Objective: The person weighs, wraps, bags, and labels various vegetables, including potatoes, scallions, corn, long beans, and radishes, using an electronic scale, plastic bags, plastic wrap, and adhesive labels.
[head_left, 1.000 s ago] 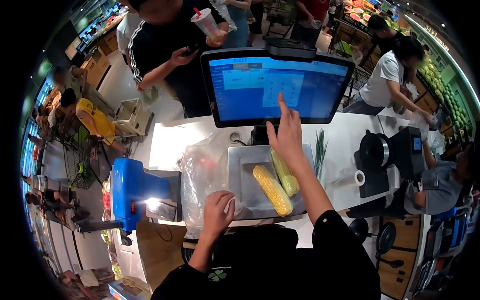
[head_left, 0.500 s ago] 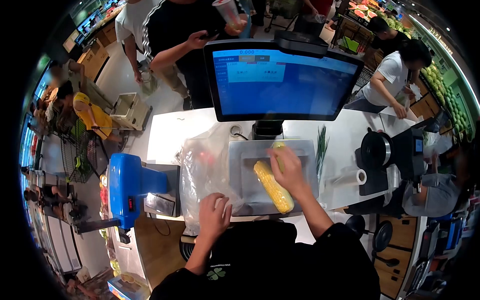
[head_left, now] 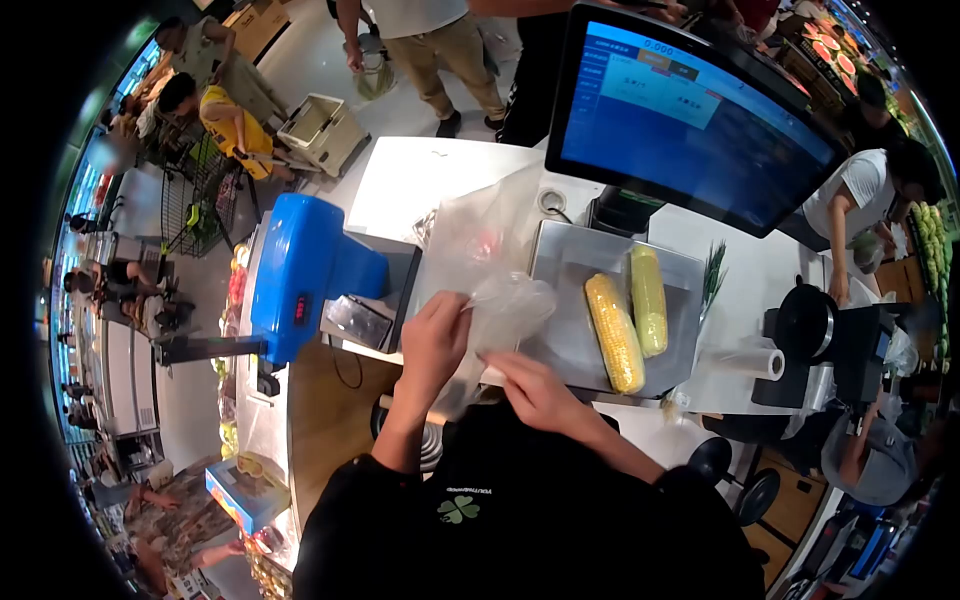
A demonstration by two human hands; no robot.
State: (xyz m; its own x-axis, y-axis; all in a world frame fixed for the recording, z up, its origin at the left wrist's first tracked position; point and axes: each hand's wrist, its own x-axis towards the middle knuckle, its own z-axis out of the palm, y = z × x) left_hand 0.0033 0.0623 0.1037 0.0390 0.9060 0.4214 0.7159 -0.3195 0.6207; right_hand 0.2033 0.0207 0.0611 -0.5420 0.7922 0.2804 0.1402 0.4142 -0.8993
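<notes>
My left hand (head_left: 437, 335) is closed on a clear plastic bag (head_left: 500, 245), at the near part of the bag on the counter. Low beside it, my right hand (head_left: 535, 388) pinches the bag's near edge between thumb and fingers. Something reddish shows through the bag's film. To the right, a yellow ear of corn (head_left: 613, 335) in shiny wrap lies on the metal weighing tray (head_left: 560, 262). A paler green-yellow ear of corn (head_left: 648, 300) lies alongside it, and neither hand touches them.
A touchscreen (head_left: 690, 115) stands behind the tray. At left is a blue machine (head_left: 310, 275) with a red readout. Green stalks (head_left: 714, 272), a roll of film (head_left: 745, 362) and a black device (head_left: 800, 325) lie right. Several people stand around the counter.
My right hand has left the pale ear of corn on the tray and come to the bag. My left hand has closed on the bag. The view has turned and shifted left.
</notes>
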